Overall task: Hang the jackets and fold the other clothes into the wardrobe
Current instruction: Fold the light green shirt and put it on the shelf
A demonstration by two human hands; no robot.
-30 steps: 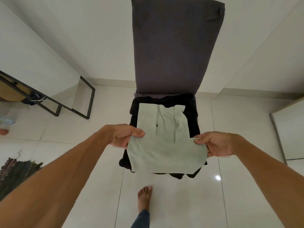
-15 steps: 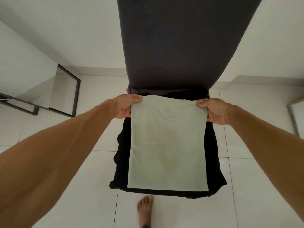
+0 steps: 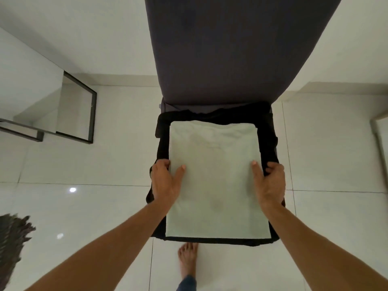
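A folded pale green shirt (image 3: 214, 181) lies on a black garment (image 3: 270, 131) spread over the seat of a chair (image 3: 226, 49), far edge near the backrest. The left hand (image 3: 165, 183) and right hand (image 3: 270, 183) pinch its side edges, thumbs on top, fingers tucked under.

One pale green folded cloth garment (image 3: 216, 181) tops one pile of black cloth (image 3: 269, 141), its separate pieces impossible to count, on one dark grey upholstered chair (image 3: 231, 49). Two hands show, one left hand (image 3: 164, 183) and one right hand (image 3: 271, 183), alongside one bare foot (image 3: 188, 261), one black metal frame (image 3: 94, 114) and one dark patterned rug (image 3: 12, 238).
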